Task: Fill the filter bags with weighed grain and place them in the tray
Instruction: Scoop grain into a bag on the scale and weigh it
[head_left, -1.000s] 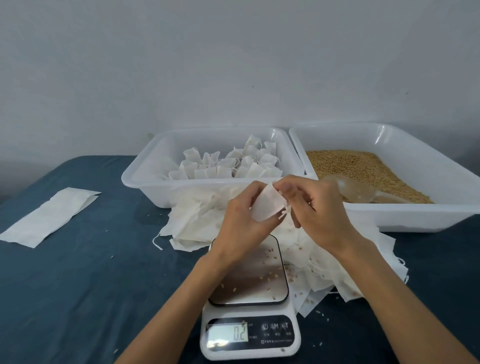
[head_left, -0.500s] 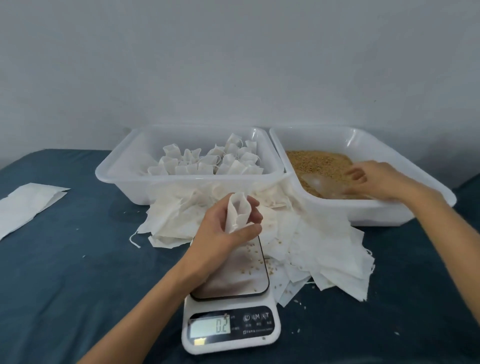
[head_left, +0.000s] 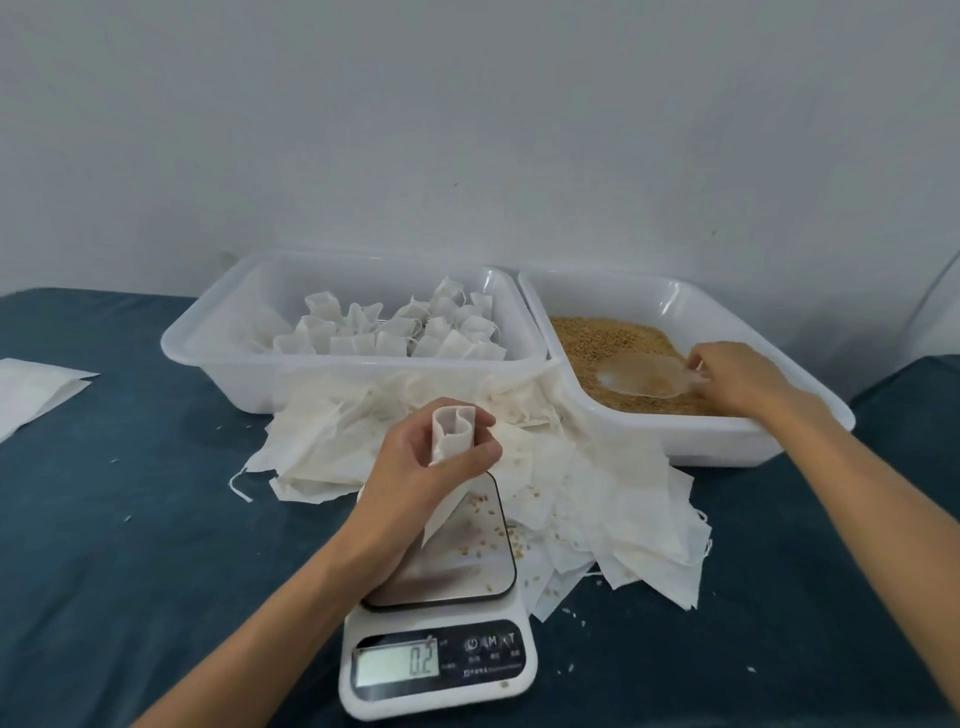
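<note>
Since a moment ago the right hand (head_left: 737, 379) has left the bag and gone out to the grain bin (head_left: 691, 441), and now it's pinching the handle of the clear scoop (head_left: 644, 375) lying on the grain (head_left: 597, 332). Big things first: two white bins sit side by side at the back of the blue table (head_left: 130, 519), the left one the tray (head_left: 218, 358) with filled bags (head_left: 395, 327) standing in it, roughly fifteen to twenty, too crowded to count exactly. In front of both bins sprawls one loose heap of empty bags (head_left: 613, 509), far too many to count. One scale (head_left: 441, 660) sits nearest, its display reading 0.2, with stray kernels scattered on its plate. Over that plate the left hand (head_left: 415, 467) grips one bag (head_left: 453, 434) upright, fingers curled round it, mouth held open at the top. A folded white sheet (head_left: 36, 389) lies off at the far left edge. The step in hand looks like scooping: this bag seems empty. Next move calls for a loaded scoop carried level to the open mouth, poured slowly, then checked on the scale before the bag joins the tray.
</note>
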